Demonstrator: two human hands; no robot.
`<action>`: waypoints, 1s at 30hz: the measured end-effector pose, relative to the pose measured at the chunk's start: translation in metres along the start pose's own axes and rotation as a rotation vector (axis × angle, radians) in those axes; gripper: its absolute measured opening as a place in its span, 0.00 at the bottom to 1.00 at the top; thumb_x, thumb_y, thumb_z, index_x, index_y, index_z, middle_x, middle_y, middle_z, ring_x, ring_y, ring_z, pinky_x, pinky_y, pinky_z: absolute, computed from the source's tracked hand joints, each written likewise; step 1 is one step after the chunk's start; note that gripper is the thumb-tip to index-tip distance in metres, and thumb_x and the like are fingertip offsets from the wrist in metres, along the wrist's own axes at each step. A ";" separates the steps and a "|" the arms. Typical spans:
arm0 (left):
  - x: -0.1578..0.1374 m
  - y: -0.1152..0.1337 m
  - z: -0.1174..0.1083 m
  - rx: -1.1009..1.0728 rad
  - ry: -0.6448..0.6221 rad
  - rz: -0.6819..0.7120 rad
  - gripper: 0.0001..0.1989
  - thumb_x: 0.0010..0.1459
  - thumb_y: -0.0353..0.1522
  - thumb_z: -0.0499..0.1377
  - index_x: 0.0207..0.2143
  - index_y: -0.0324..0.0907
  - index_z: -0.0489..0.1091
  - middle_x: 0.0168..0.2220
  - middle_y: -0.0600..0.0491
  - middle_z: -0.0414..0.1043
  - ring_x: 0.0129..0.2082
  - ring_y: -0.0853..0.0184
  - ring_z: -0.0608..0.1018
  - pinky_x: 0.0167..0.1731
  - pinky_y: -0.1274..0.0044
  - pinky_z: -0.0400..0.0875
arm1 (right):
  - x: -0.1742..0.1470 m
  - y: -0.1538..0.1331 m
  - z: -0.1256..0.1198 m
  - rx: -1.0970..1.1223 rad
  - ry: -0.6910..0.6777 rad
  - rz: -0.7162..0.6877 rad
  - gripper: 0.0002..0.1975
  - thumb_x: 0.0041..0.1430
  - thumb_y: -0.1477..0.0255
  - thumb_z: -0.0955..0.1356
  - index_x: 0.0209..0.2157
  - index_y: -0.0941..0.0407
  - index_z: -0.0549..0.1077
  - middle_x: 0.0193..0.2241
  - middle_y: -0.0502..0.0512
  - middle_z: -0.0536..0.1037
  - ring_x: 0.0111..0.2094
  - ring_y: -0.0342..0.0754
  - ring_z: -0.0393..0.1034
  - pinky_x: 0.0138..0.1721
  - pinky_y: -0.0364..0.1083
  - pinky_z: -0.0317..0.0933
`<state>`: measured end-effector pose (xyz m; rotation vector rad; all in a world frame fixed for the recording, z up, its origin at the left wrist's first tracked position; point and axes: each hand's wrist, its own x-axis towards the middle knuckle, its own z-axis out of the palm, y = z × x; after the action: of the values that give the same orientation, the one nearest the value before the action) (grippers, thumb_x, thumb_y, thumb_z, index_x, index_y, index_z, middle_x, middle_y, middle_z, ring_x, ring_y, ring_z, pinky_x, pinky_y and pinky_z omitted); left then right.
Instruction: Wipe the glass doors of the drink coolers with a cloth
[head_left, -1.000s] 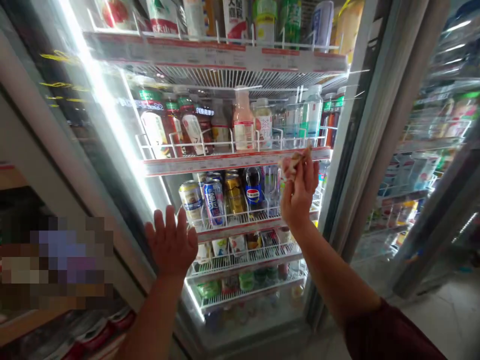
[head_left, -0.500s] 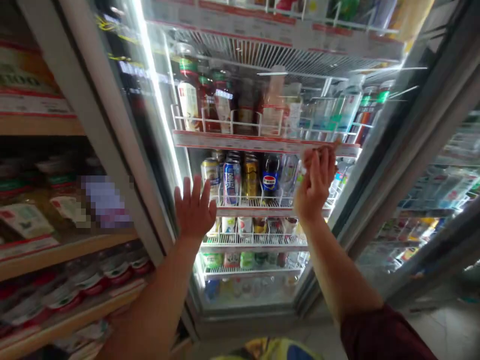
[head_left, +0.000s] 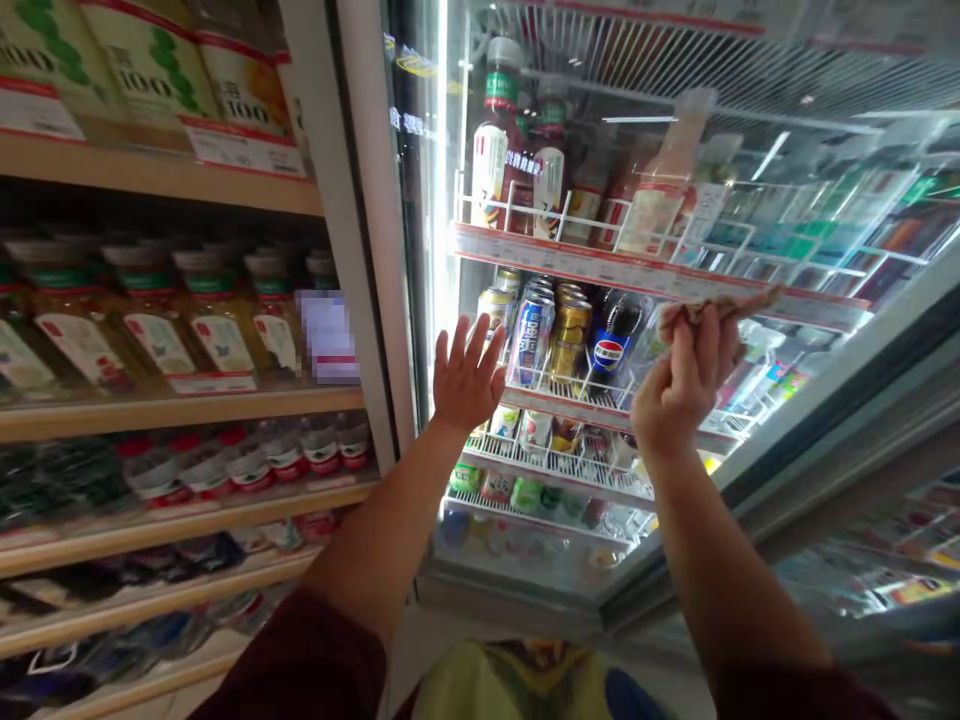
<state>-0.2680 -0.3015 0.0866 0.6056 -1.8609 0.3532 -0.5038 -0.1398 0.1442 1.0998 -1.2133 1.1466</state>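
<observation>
The cooler's upper wire shelf [head_left: 570,262], its front strip edged in red, carries a row of bottles [head_left: 489,165]. The lower wire shelf [head_left: 562,408] holds upright cans [head_left: 570,340] and a dark cola bottle [head_left: 609,352]. Leftward, a wooden-edged shelf [head_left: 180,413] bears closely spaced green-collared bottles [head_left: 219,325] with pale labels.

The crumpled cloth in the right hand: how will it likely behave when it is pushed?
The cloth would probably fold rather than roll, being crumpled in the right hand. It is likely light, since its protruding end looks thin.
</observation>
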 end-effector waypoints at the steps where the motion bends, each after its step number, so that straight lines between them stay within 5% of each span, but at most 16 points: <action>1: 0.000 0.000 0.000 -0.003 0.008 0.005 0.30 0.74 0.40 0.49 0.75 0.45 0.60 0.77 0.49 0.54 0.81 0.56 0.42 0.80 0.55 0.32 | -0.007 -0.010 0.000 -0.014 -0.043 -0.003 0.27 0.76 0.73 0.60 0.72 0.50 0.67 0.72 0.60 0.70 0.77 0.64 0.55 0.74 0.76 0.49; 6: 0.001 0.000 0.000 -0.008 0.089 0.061 0.31 0.74 0.38 0.50 0.76 0.44 0.57 0.77 0.48 0.54 0.81 0.59 0.42 0.80 0.57 0.32 | -0.049 -0.051 -0.007 0.181 -0.468 -0.317 0.32 0.73 0.77 0.63 0.74 0.42 0.62 0.67 0.49 0.76 0.75 0.51 0.59 0.74 0.57 0.57; 8: 0.001 -0.001 0.000 -0.024 0.084 0.053 0.31 0.74 0.38 0.50 0.76 0.44 0.58 0.77 0.47 0.54 0.81 0.57 0.43 0.79 0.57 0.32 | -0.040 -0.039 -0.007 0.197 -0.394 -0.287 0.31 0.74 0.77 0.63 0.73 0.42 0.64 0.68 0.49 0.76 0.76 0.53 0.59 0.74 0.60 0.56; 13: 0.000 -0.002 0.002 -0.037 0.071 0.031 0.31 0.74 0.40 0.50 0.76 0.46 0.58 0.77 0.47 0.55 0.81 0.56 0.45 0.79 0.57 0.32 | 0.002 -0.004 -0.001 0.049 0.008 0.046 0.26 0.77 0.73 0.59 0.71 0.46 0.68 0.73 0.58 0.68 0.77 0.64 0.54 0.73 0.78 0.47; 15: 0.000 -0.003 0.003 -0.028 0.094 0.041 0.31 0.75 0.41 0.49 0.76 0.46 0.58 0.77 0.47 0.55 0.80 0.57 0.45 0.79 0.58 0.32 | -0.006 -0.016 -0.001 0.043 -0.034 0.046 0.27 0.77 0.73 0.59 0.73 0.46 0.65 0.72 0.58 0.68 0.77 0.64 0.53 0.74 0.76 0.47; 19: 0.000 -0.003 0.005 -0.023 0.099 0.032 0.30 0.76 0.43 0.47 0.76 0.47 0.58 0.76 0.47 0.56 0.80 0.58 0.46 0.79 0.57 0.32 | -0.028 -0.038 -0.007 0.158 -0.391 -0.226 0.32 0.75 0.76 0.60 0.74 0.39 0.61 0.69 0.50 0.74 0.76 0.56 0.59 0.74 0.64 0.58; 21: 0.000 -0.003 0.005 -0.031 0.098 0.030 0.30 0.76 0.43 0.48 0.76 0.47 0.59 0.76 0.47 0.56 0.80 0.57 0.47 0.79 0.57 0.33 | -0.015 -0.027 -0.007 0.160 -0.347 -0.218 0.32 0.74 0.77 0.60 0.74 0.38 0.62 0.69 0.50 0.73 0.76 0.56 0.58 0.74 0.66 0.56; 26: 0.000 -0.003 0.004 -0.026 0.117 0.017 0.29 0.75 0.42 0.48 0.74 0.46 0.62 0.75 0.47 0.58 0.80 0.57 0.49 0.79 0.58 0.34 | 0.046 0.007 0.008 -0.036 0.006 0.042 0.27 0.78 0.72 0.56 0.72 0.49 0.67 0.74 0.59 0.65 0.78 0.65 0.50 0.72 0.79 0.48; 28: 0.000 -0.003 0.004 -0.034 0.116 0.023 0.29 0.75 0.42 0.49 0.75 0.46 0.60 0.76 0.47 0.58 0.80 0.57 0.49 0.79 0.58 0.34 | 0.045 -0.008 0.011 -0.037 0.002 0.008 0.25 0.78 0.70 0.58 0.71 0.52 0.69 0.73 0.61 0.67 0.78 0.65 0.50 0.73 0.77 0.49; 30: 0.000 -0.004 0.003 -0.050 0.110 0.036 0.30 0.75 0.41 0.50 0.76 0.47 0.59 0.76 0.47 0.57 0.80 0.57 0.49 0.79 0.57 0.34 | 0.032 -0.032 0.010 0.019 -0.144 -0.121 0.24 0.78 0.70 0.61 0.70 0.50 0.70 0.71 0.59 0.70 0.78 0.60 0.51 0.74 0.69 0.53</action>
<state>-0.2685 -0.3064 0.0854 0.5098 -1.7719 0.3554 -0.4726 -0.1518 0.1768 1.2702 -1.2312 1.0024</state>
